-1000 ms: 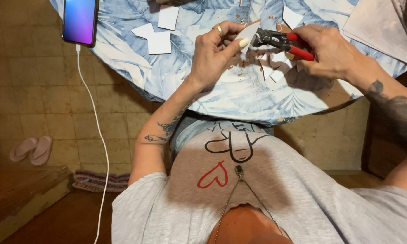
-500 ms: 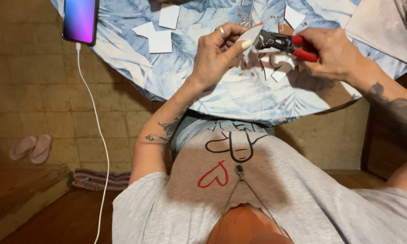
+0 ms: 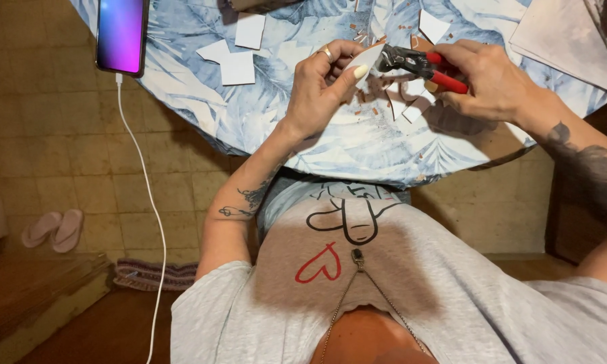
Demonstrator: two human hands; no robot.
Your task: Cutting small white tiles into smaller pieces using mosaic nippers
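Pinching a white tile piece [image 3: 365,59], the left hand [image 3: 324,84] meets red-handled nippers [image 3: 421,66] gripped by the right hand [image 3: 489,79] near the table edge [image 3: 357,176].

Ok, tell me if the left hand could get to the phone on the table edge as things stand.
Probably yes: the phone lies in the open to that side, nothing between, but the left hand is holding a white tile piece.

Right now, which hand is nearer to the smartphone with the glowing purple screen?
Left. The left hand holds a white tile piece right of the smartphone; the right hand, gripping red-handled nippers, sits farther right.
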